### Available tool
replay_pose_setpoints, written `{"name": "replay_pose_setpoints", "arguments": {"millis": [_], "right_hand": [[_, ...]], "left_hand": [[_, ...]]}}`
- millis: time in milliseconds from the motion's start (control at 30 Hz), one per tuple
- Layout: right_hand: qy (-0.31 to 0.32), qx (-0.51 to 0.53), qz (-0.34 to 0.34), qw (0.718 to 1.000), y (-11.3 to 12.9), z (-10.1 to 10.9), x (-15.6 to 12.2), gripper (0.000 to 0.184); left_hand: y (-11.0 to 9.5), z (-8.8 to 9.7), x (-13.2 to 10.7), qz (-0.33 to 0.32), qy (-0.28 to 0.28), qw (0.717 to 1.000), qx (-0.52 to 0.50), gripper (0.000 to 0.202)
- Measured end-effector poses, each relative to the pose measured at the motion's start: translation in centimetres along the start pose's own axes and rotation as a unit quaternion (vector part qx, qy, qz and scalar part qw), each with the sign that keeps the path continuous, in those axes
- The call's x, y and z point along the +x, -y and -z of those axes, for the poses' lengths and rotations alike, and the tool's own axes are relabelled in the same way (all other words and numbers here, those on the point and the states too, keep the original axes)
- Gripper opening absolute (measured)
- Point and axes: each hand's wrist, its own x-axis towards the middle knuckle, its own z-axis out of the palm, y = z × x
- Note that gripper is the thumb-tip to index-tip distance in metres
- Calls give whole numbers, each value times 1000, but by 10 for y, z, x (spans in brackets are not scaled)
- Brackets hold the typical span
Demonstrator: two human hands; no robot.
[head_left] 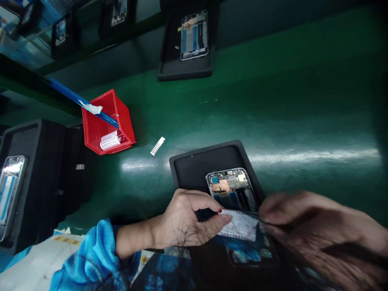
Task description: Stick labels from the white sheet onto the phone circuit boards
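My left hand [197, 220] pinches one end of a white sticker sheet [241, 225] with dotted edges between thumb and forefinger. Blurred by motion, my right hand [315, 230] is at the sheet's right end, its thumb and fingers pressed together; what they hold is too smeared to make out. Behind the sheet an opened phone [232, 188] with a bare circuit board lies in a black tray [206, 161]. The left hand and the sheet hide its lower part. Below the sheet, a dark phone-like shape [251, 254] shows unclearly.
Left of the tray, a small white dotted strip [157, 146] lies on the green table [287, 109]. A red bin [129, 125] holds rolled dotted sheets, with a blue rod [69, 92] across it. More black trays with opened phones stand at the back [184, 72] and left [42, 161].
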Motion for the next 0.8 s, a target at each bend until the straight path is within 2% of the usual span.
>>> {"name": "replay_pose_setpoints", "arguments": {"millis": [67,133,167,267,367,800], "right_hand": [[-56,-15,-4,998,3,-2,13,19],[-116,-38,-50,991,1,-4,27,25],[-126,-39,-69,989,-2,-6,33,26],[-118,-23,-76,990,-13,-7,43,26],[-121,-24,-67,990,-19,-8,43,24],[-112,-17,-66,991,-18,-8,43,24]], "left_hand": [[0,0,-1,1,13,1000,-2,18],[1,0,-1,-10,18,1000,-1,15],[2,0,-1,-20,15,1000,1,14],[2,0,0,-50,-1,999,5,12],[2,0,2,-54,-6,998,8,10],[2,0,1,-40,5,999,4,7]]}}
